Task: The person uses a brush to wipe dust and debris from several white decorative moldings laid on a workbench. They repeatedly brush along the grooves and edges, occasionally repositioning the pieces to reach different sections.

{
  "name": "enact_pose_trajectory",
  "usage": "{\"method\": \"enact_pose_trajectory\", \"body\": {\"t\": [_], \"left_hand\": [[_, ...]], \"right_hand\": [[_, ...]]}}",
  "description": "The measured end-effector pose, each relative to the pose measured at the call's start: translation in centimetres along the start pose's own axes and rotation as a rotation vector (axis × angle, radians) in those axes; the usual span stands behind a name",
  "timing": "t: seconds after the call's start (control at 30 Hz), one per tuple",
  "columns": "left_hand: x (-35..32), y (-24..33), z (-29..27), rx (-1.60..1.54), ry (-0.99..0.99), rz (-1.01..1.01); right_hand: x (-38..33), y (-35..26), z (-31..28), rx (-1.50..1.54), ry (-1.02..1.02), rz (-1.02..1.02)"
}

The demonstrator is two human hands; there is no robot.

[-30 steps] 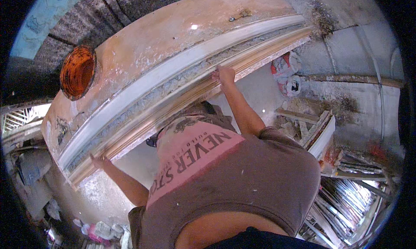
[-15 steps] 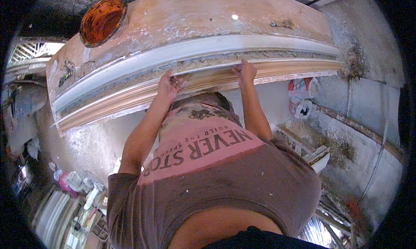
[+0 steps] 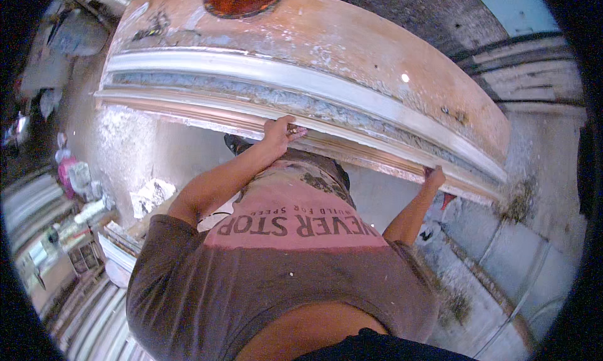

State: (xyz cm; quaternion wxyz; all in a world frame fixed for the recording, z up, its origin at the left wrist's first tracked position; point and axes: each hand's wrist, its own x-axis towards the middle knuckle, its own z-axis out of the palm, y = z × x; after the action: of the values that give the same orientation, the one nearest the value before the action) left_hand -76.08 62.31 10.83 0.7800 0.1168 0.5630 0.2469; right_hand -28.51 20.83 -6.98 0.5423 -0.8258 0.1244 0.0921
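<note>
A long, ridged moulding strip (image 3: 201, 114), pale with tan grooves, lies along the near edge of a worn tabletop (image 3: 339, 43). Around its near side, left of the middle, my left hand (image 3: 276, 136) is closed, with the thumb on top and fingers curled. Farther right, my right hand (image 3: 433, 177) grips the same strip, its fingertips partly hidden. Just beyond the strip runs a rough, grey, crusted band (image 3: 207, 87), and past that a smooth white raised strip (image 3: 207, 65).
An orange, dark-streaked basin (image 3: 245, 1) stands at the table's far side. Long pale strips (image 3: 94, 317) and clutter lie at the lower left. To the right is a stained grey surface (image 3: 483, 267) with a dark lengthwise edge.
My view has turned, so the table now slopes down to the right. My hands are farther apart, the right one having slid rightward along the moulding strip.
</note>
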Motion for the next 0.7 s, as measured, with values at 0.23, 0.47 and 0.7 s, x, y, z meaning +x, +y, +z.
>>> {"method": "enact_pose_trajectory", "body": {"t": [0.23, 0.47, 0.7], "left_hand": [[-0.3, 1.7, -2.3, 0.034, 0.051, 0.028], [0.1, 1.7, -1.7, -0.020, 0.132, 0.027], [0.4, 2.6, 0.3, 0.045, 0.308, 0.201]], "right_hand": [[-12.3, -11.6, -0.3, 0.089, -0.082, 0.220], [-10.9, -10.5, 1.9, 0.002, -0.024, 0.121], [-9.0, -11.5, 4.0, -0.244, -0.109, 0.080]]}}
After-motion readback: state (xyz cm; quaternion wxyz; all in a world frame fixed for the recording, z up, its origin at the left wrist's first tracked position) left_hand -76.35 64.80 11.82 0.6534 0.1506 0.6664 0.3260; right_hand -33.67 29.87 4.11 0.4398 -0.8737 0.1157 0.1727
